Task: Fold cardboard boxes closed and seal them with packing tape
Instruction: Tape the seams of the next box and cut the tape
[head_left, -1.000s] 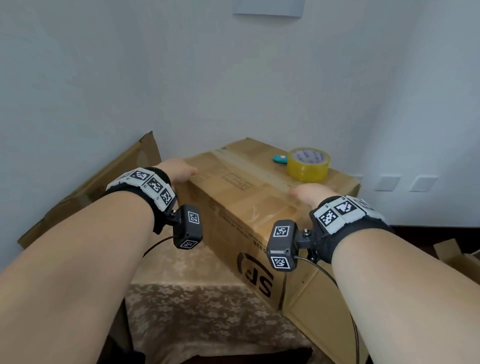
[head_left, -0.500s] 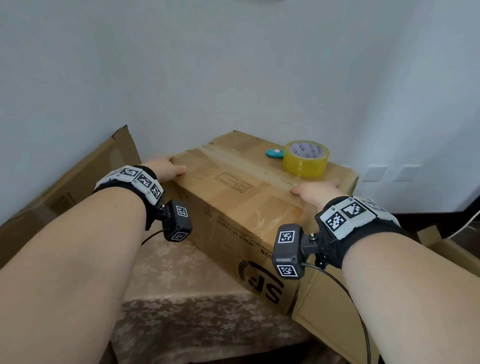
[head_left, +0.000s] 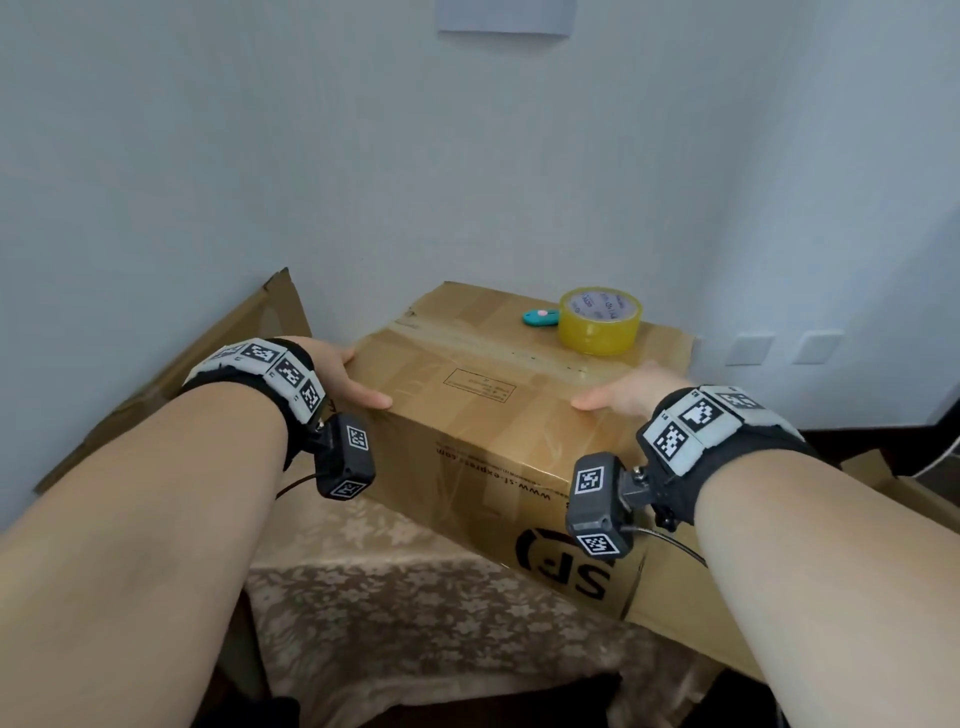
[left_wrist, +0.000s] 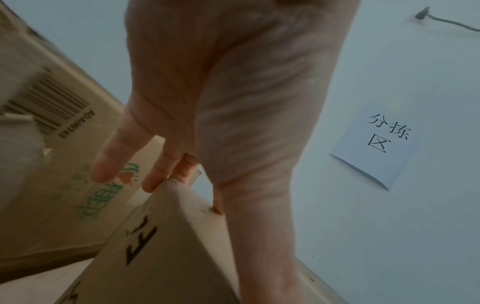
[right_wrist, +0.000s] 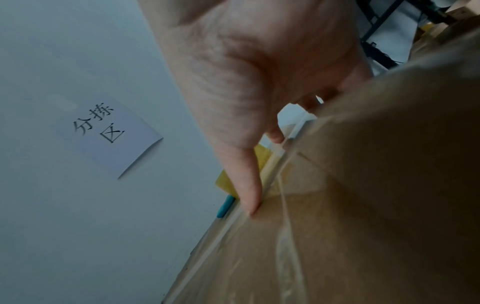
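Note:
A closed cardboard box (head_left: 493, 415) with clear tape along its top seam sits on the table. My left hand (head_left: 343, 374) grips its left end, thumb on top and fingers down the side (left_wrist: 155, 181). At the right end my right hand (head_left: 623, 389) grips the top edge, its thumb (right_wrist: 249, 185) lying by the taped seam and the fingers curled over the side. A yellow roll of packing tape (head_left: 600, 322) and a teal cutter (head_left: 540, 317) rest on the far part of the lid.
The table wears a floral cloth (head_left: 389, 623), and the box overhangs its right front. Flattened cardboard (head_left: 249, 332) leans on the left wall. Another carton (head_left: 904, 493) stands low on the right. A paper sign (head_left: 506, 15) hangs on the wall behind.
Both hands stay on the ends of the box. The box looks slightly nearer to me, and both thumbs now lie in plain view on the lid.

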